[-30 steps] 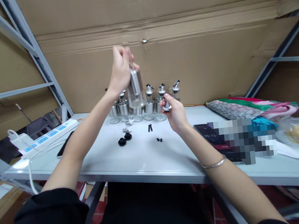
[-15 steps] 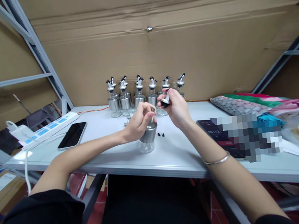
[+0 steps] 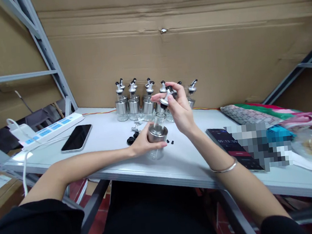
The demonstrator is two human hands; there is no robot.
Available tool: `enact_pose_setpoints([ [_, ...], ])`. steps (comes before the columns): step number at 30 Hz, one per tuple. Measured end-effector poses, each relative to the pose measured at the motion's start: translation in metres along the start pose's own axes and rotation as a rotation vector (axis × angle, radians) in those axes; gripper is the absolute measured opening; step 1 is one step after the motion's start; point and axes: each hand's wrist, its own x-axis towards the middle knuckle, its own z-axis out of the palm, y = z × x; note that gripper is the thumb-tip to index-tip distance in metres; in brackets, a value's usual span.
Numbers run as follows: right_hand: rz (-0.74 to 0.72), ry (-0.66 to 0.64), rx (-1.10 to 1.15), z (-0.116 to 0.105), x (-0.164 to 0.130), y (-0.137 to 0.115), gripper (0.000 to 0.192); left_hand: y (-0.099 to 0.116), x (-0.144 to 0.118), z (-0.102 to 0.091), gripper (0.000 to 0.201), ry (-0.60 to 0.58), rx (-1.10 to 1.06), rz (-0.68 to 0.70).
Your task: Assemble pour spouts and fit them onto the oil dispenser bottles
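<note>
One bottle [image 3: 157, 141] left open on the tabletop [image 3: 115, 154], I'm seeing the left hand [image 3: 144, 142] wrapping its grip around the steel sleeve, glass neck bare. The right hand [image 3: 181, 110] is pinching a pourer cap [image 3: 165, 99] just above it. Finished bottles [image 3: 134, 102] are lining the back, capped; this one isn't yet

A phone [image 3: 77, 138] lies beside a power strip [image 3: 51, 129] on the white table [image 3: 194, 165]
</note>
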Motion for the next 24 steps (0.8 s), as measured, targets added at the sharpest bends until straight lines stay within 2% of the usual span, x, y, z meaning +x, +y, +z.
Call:
enact_pose_setpoints([
  [4, 0.016, -0.047, -0.007, 0.004, 0.007, -0.011, 0.033, 0.003, 0.003, 0.001, 0.042, -0.095, 0.001, -0.018],
  [12, -0.009, -0.129, -0.039, 0.005, -0.005, -0.008, 0.029, 0.003, 0.002, 0.000, 0.039, -0.101, 0.005, -0.008],
  [16, -0.087, -0.163, -0.110, 0.006, -0.009, -0.003, 0.029, 0.003, 0.003, 0.001, 0.039, -0.104, 0.003, 0.007],
  [24, -0.347, -0.170, -0.355, 0.000, -0.010, 0.018, 0.026, 0.004, 0.005, 0.001, 0.040, -0.116, 0.018, 0.063],
])
